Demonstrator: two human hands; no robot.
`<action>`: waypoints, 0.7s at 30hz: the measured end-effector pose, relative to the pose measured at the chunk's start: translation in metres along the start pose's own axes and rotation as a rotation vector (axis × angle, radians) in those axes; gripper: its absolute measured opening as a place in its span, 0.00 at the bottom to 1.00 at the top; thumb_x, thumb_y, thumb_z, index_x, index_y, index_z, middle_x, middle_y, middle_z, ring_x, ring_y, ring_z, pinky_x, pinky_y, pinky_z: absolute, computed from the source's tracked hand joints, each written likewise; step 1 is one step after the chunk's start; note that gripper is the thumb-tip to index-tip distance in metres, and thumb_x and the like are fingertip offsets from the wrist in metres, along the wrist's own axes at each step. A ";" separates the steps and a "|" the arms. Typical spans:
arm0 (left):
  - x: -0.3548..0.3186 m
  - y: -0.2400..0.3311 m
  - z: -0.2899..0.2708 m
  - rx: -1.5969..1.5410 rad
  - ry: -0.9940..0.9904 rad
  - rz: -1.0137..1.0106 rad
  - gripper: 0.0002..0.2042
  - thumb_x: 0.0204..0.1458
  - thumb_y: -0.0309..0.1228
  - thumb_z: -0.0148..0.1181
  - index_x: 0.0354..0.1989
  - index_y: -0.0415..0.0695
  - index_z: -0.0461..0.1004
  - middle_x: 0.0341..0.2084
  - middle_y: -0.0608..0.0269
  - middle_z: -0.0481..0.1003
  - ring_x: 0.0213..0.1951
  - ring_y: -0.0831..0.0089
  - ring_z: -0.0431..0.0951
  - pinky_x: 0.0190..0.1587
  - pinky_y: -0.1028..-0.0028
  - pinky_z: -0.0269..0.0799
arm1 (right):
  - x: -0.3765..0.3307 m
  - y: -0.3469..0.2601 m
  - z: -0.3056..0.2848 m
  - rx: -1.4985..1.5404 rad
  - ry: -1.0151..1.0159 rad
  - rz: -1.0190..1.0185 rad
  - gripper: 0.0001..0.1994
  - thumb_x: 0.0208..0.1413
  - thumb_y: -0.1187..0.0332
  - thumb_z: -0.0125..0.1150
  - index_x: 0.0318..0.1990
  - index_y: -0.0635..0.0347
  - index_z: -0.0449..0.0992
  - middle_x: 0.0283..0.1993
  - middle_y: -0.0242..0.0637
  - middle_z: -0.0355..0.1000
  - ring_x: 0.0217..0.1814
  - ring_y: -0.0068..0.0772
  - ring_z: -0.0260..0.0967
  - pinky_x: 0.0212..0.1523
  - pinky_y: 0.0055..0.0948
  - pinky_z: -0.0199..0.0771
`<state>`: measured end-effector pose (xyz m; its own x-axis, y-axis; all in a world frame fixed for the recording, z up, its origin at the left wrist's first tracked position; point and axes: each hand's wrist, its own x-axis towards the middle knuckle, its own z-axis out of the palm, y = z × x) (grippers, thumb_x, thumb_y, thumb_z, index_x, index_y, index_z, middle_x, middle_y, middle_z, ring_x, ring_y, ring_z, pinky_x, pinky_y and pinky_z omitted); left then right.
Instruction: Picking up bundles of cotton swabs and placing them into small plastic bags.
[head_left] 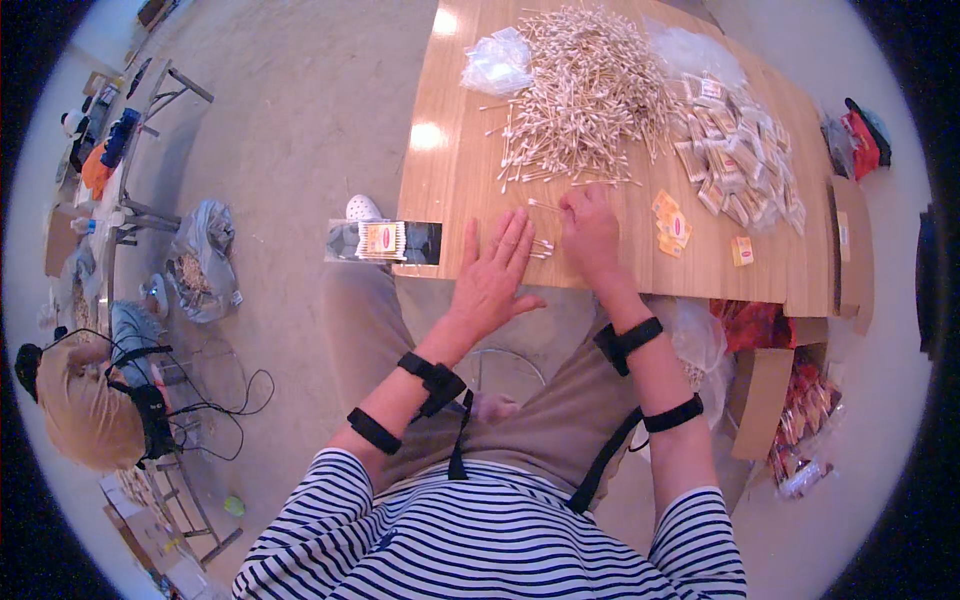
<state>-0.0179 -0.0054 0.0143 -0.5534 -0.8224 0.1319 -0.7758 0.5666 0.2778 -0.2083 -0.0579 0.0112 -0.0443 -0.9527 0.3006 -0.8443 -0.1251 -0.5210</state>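
Note:
Flat on the wooden table (pixel 440 180) near its front edge lies my left hand (pixel 492 268), fingers stretched out and thumb spread. Beside its fingers, several cotton swabs (pixel 541 249) lie partly hidden. My right hand (pixel 592 235) is closed, fingertips pinched on a cotton swab (pixel 543 205) whose white tip points left. Just beyond both hands rises a large heap of loose cotton swabs (pixel 590 95). A few orange-and-white cards (pixel 672 225) lie right of my right hand, with a single card (pixel 741 251) farther right.
Left of my left hand, a dark shiny plate (pixel 424 242) juts past the table edge, bearing a swab pack (pixel 381 240). Bagged swab packs (pixel 735 150) pile up at right. Clear plastic bags (pixel 498 62) lie at the far left. Cardboard boxes (pixel 762 400) stand below the table's right side.

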 end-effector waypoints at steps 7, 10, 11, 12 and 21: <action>0.004 0.001 -0.002 -0.037 0.023 -0.021 0.57 0.35 0.57 0.71 0.72 0.37 0.51 0.74 0.53 0.48 0.76 0.59 0.45 0.73 0.41 0.32 | -0.007 -0.008 0.004 0.009 -0.154 -0.072 0.06 0.52 0.74 0.56 0.37 0.60 0.76 0.40 0.51 0.71 0.42 0.57 0.72 0.41 0.50 0.74; 0.005 0.000 -0.003 0.001 0.015 -0.013 0.57 0.34 0.56 0.72 0.71 0.37 0.53 0.73 0.54 0.50 0.75 0.61 0.45 0.73 0.41 0.33 | 0.011 0.019 -0.003 -0.131 0.036 -0.018 0.07 0.52 0.73 0.56 0.38 0.60 0.76 0.40 0.50 0.72 0.42 0.56 0.74 0.40 0.50 0.75; 0.005 0.000 -0.003 0.014 0.013 -0.007 0.57 0.33 0.56 0.73 0.71 0.38 0.53 0.73 0.54 0.51 0.75 0.61 0.46 0.73 0.41 0.34 | 0.019 0.030 -0.007 -0.202 0.165 0.001 0.06 0.52 0.73 0.56 0.38 0.59 0.76 0.41 0.49 0.72 0.41 0.56 0.74 0.41 0.50 0.76; 0.004 0.000 -0.003 0.014 0.015 -0.009 0.57 0.33 0.56 0.73 0.71 0.38 0.53 0.73 0.54 0.51 0.75 0.61 0.46 0.73 0.41 0.34 | 0.024 0.033 -0.011 -0.202 0.165 -0.002 0.06 0.52 0.73 0.56 0.38 0.59 0.76 0.41 0.49 0.72 0.41 0.56 0.74 0.41 0.50 0.76; 0.004 0.000 0.001 -0.008 0.009 -0.017 0.59 0.32 0.55 0.73 0.73 0.40 0.50 0.73 0.55 0.50 0.75 0.60 0.46 0.73 0.41 0.34 | 0.030 0.030 -0.008 -0.313 -0.092 -0.127 0.06 0.53 0.72 0.55 0.36 0.59 0.76 0.37 0.50 0.72 0.41 0.57 0.73 0.41 0.50 0.75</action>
<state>-0.0200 -0.0089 0.0140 -0.5378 -0.8321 0.1358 -0.7822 0.5525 0.2880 -0.2396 -0.0879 0.0111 0.1075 -0.9579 0.2662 -0.9635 -0.1664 -0.2095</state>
